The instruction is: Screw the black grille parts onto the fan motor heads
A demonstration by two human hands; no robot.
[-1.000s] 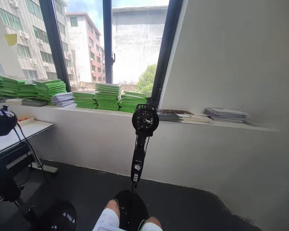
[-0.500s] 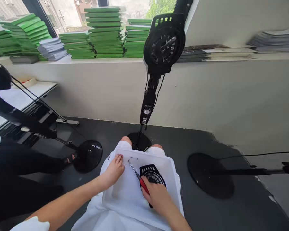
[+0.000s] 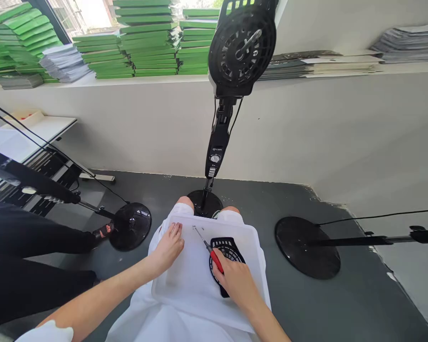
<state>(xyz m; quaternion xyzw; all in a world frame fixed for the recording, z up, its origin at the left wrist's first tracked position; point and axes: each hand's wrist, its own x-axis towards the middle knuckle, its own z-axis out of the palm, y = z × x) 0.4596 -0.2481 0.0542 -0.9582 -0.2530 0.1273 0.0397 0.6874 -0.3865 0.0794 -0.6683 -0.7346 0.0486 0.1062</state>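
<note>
My right hand (image 3: 235, 280) grips a screwdriver (image 3: 217, 261) by its red handle, its thin metal shaft pointing up and to the left. The tip is beside tiny dark screws (image 3: 201, 228) near the far side of a white plastic tray (image 3: 185, 294) on my lap. Beneath the right hand, a black plastic grille cover (image 3: 225, 244) lies in the tray, partly hidden by it. My left hand (image 3: 169, 244) rests over the tray's left rim, fingers stretched forward and lying down, with no loose part visible in them.
A black stand fan (image 3: 240, 52) rises in front of me, its round base (image 3: 207, 203) by my knees. Other round bases stand left (image 3: 131, 225) and right (image 3: 306, 247). A person in dark trousers (image 3: 39, 232) is at the left. Green stacks (image 3: 150, 42) line the windowsill.
The screwdriver tip has shifted slightly right and up toward the screws. My view has tilted a little downward. My left hand keeps its place on the tray rim.
</note>
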